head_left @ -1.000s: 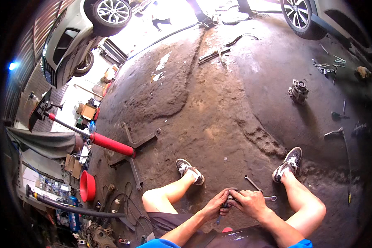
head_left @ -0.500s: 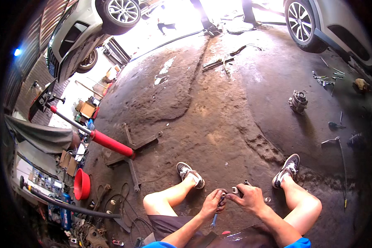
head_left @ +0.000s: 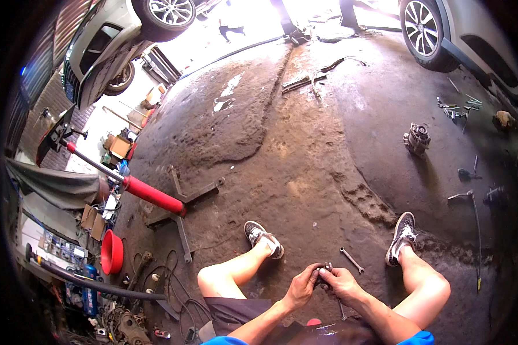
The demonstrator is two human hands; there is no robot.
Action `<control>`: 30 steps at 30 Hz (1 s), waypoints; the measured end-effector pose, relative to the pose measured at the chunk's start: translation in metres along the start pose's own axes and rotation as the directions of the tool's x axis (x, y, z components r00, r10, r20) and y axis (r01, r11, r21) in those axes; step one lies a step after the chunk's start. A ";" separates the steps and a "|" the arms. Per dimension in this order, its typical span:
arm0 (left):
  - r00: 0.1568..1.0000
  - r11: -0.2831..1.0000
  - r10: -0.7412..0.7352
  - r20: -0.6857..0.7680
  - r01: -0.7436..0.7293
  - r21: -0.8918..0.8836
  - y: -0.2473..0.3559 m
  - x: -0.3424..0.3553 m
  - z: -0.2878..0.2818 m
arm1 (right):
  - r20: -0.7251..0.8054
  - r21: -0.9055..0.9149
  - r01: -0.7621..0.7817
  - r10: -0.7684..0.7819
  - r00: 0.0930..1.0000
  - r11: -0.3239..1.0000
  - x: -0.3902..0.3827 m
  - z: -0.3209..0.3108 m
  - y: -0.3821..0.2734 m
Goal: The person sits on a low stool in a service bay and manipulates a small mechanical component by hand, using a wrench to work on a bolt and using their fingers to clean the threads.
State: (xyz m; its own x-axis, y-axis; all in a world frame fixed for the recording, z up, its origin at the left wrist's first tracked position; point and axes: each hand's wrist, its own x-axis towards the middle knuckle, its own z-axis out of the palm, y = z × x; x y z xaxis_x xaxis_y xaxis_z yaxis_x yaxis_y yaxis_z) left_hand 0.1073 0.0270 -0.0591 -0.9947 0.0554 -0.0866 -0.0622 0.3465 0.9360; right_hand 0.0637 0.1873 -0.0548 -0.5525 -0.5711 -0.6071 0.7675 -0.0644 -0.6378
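My left hand (head_left: 300, 288) and my right hand (head_left: 345, 284) meet between my knees, fingertips pinched together. A small metal end shows above the touching fingertips. The shaft of a wrench (head_left: 343, 311) sticks out below my right hand, which is closed around it. What my left fingers pinch is mostly hidden by the fingers. Just beyond my right hand, a combination wrench (head_left: 351, 260) lies on the dirty floor, touched by neither hand.
An alternator (head_left: 417, 139) stands on the floor to the right, beyond a pile of small metal tools (head_left: 459, 109). A red jack (head_left: 155, 192) with metal legs and a red basin (head_left: 113, 253) are on the left. Cars (head_left: 423, 29) stand at the far sides.
The blue-tinted wrench end below my left hand no longer shows. A wrench shaft now appears under my right hand. The wrench on the floor has come fully into sight.
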 end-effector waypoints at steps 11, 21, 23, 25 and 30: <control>0.994 0.996 -0.087 0.066 0.089 -0.023 -0.004 -0.002 -0.007 | -0.116 -0.560 0.272 -0.399 0.910 0.783 0.001 -0.006 -0.010; 0.850 0.263 -0.317 0.421 0.505 -0.822 0.033 -0.004 -0.024 | -0.032 -0.579 0.435 -0.553 0.833 0.689 -0.008 -0.014 -0.034; 0.876 0.280 -0.296 0.381 0.461 -0.842 0.029 0.002 -0.027 | -0.017 -0.550 0.427 -0.521 0.853 0.718 -0.002 -0.014 -0.026; 0.888 0.328 -0.311 0.340 0.436 -0.838 0.027 0.007 -0.028 | -0.005 -0.532 0.424 -0.503 0.864 0.733 -0.003 -0.014 -0.018; 0.871 0.581 -0.425 0.247 0.472 -0.663 0.039 0.007 -0.027 | -0.002 -0.400 0.347 -0.379 0.925 0.848 -0.022 0.007 -0.029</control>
State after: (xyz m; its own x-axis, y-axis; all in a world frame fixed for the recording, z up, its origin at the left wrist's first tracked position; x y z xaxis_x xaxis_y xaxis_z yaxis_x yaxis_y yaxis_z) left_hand 0.0962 0.0156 -0.0142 -0.8193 0.1325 -0.5578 -0.5601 -0.3928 0.7294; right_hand 0.0559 0.1958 -0.0196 -0.8029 -0.5026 -0.3206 0.3293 0.0744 -0.9413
